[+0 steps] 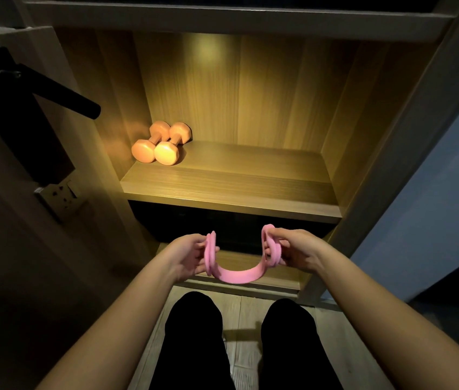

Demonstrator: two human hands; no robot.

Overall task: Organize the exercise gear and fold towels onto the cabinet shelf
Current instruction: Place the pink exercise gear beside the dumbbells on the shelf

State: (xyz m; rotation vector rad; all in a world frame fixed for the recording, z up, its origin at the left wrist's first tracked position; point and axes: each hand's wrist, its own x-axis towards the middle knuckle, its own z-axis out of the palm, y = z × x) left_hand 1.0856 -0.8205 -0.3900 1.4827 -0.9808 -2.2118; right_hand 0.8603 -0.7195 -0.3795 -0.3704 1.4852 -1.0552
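Pink resistance band [235, 275] | soft, light, sags mid-span | left hand [191, 256], right hand [297, 253] each pinch a bunched end | next: cabinet shelf [231, 192], beside dumbbells [160, 143] at rear-left corner

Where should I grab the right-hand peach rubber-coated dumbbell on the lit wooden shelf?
Take the right peach dumbbell by its narrow handle between the two wide heads, reaching from above and from the right: its twin dumbbell lies close along its left side.

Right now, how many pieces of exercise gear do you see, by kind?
Dumbbells: 2, on the cabinet shelf.
Pink resistance band: 1, held by the left hand and right hand.
Total: 3.
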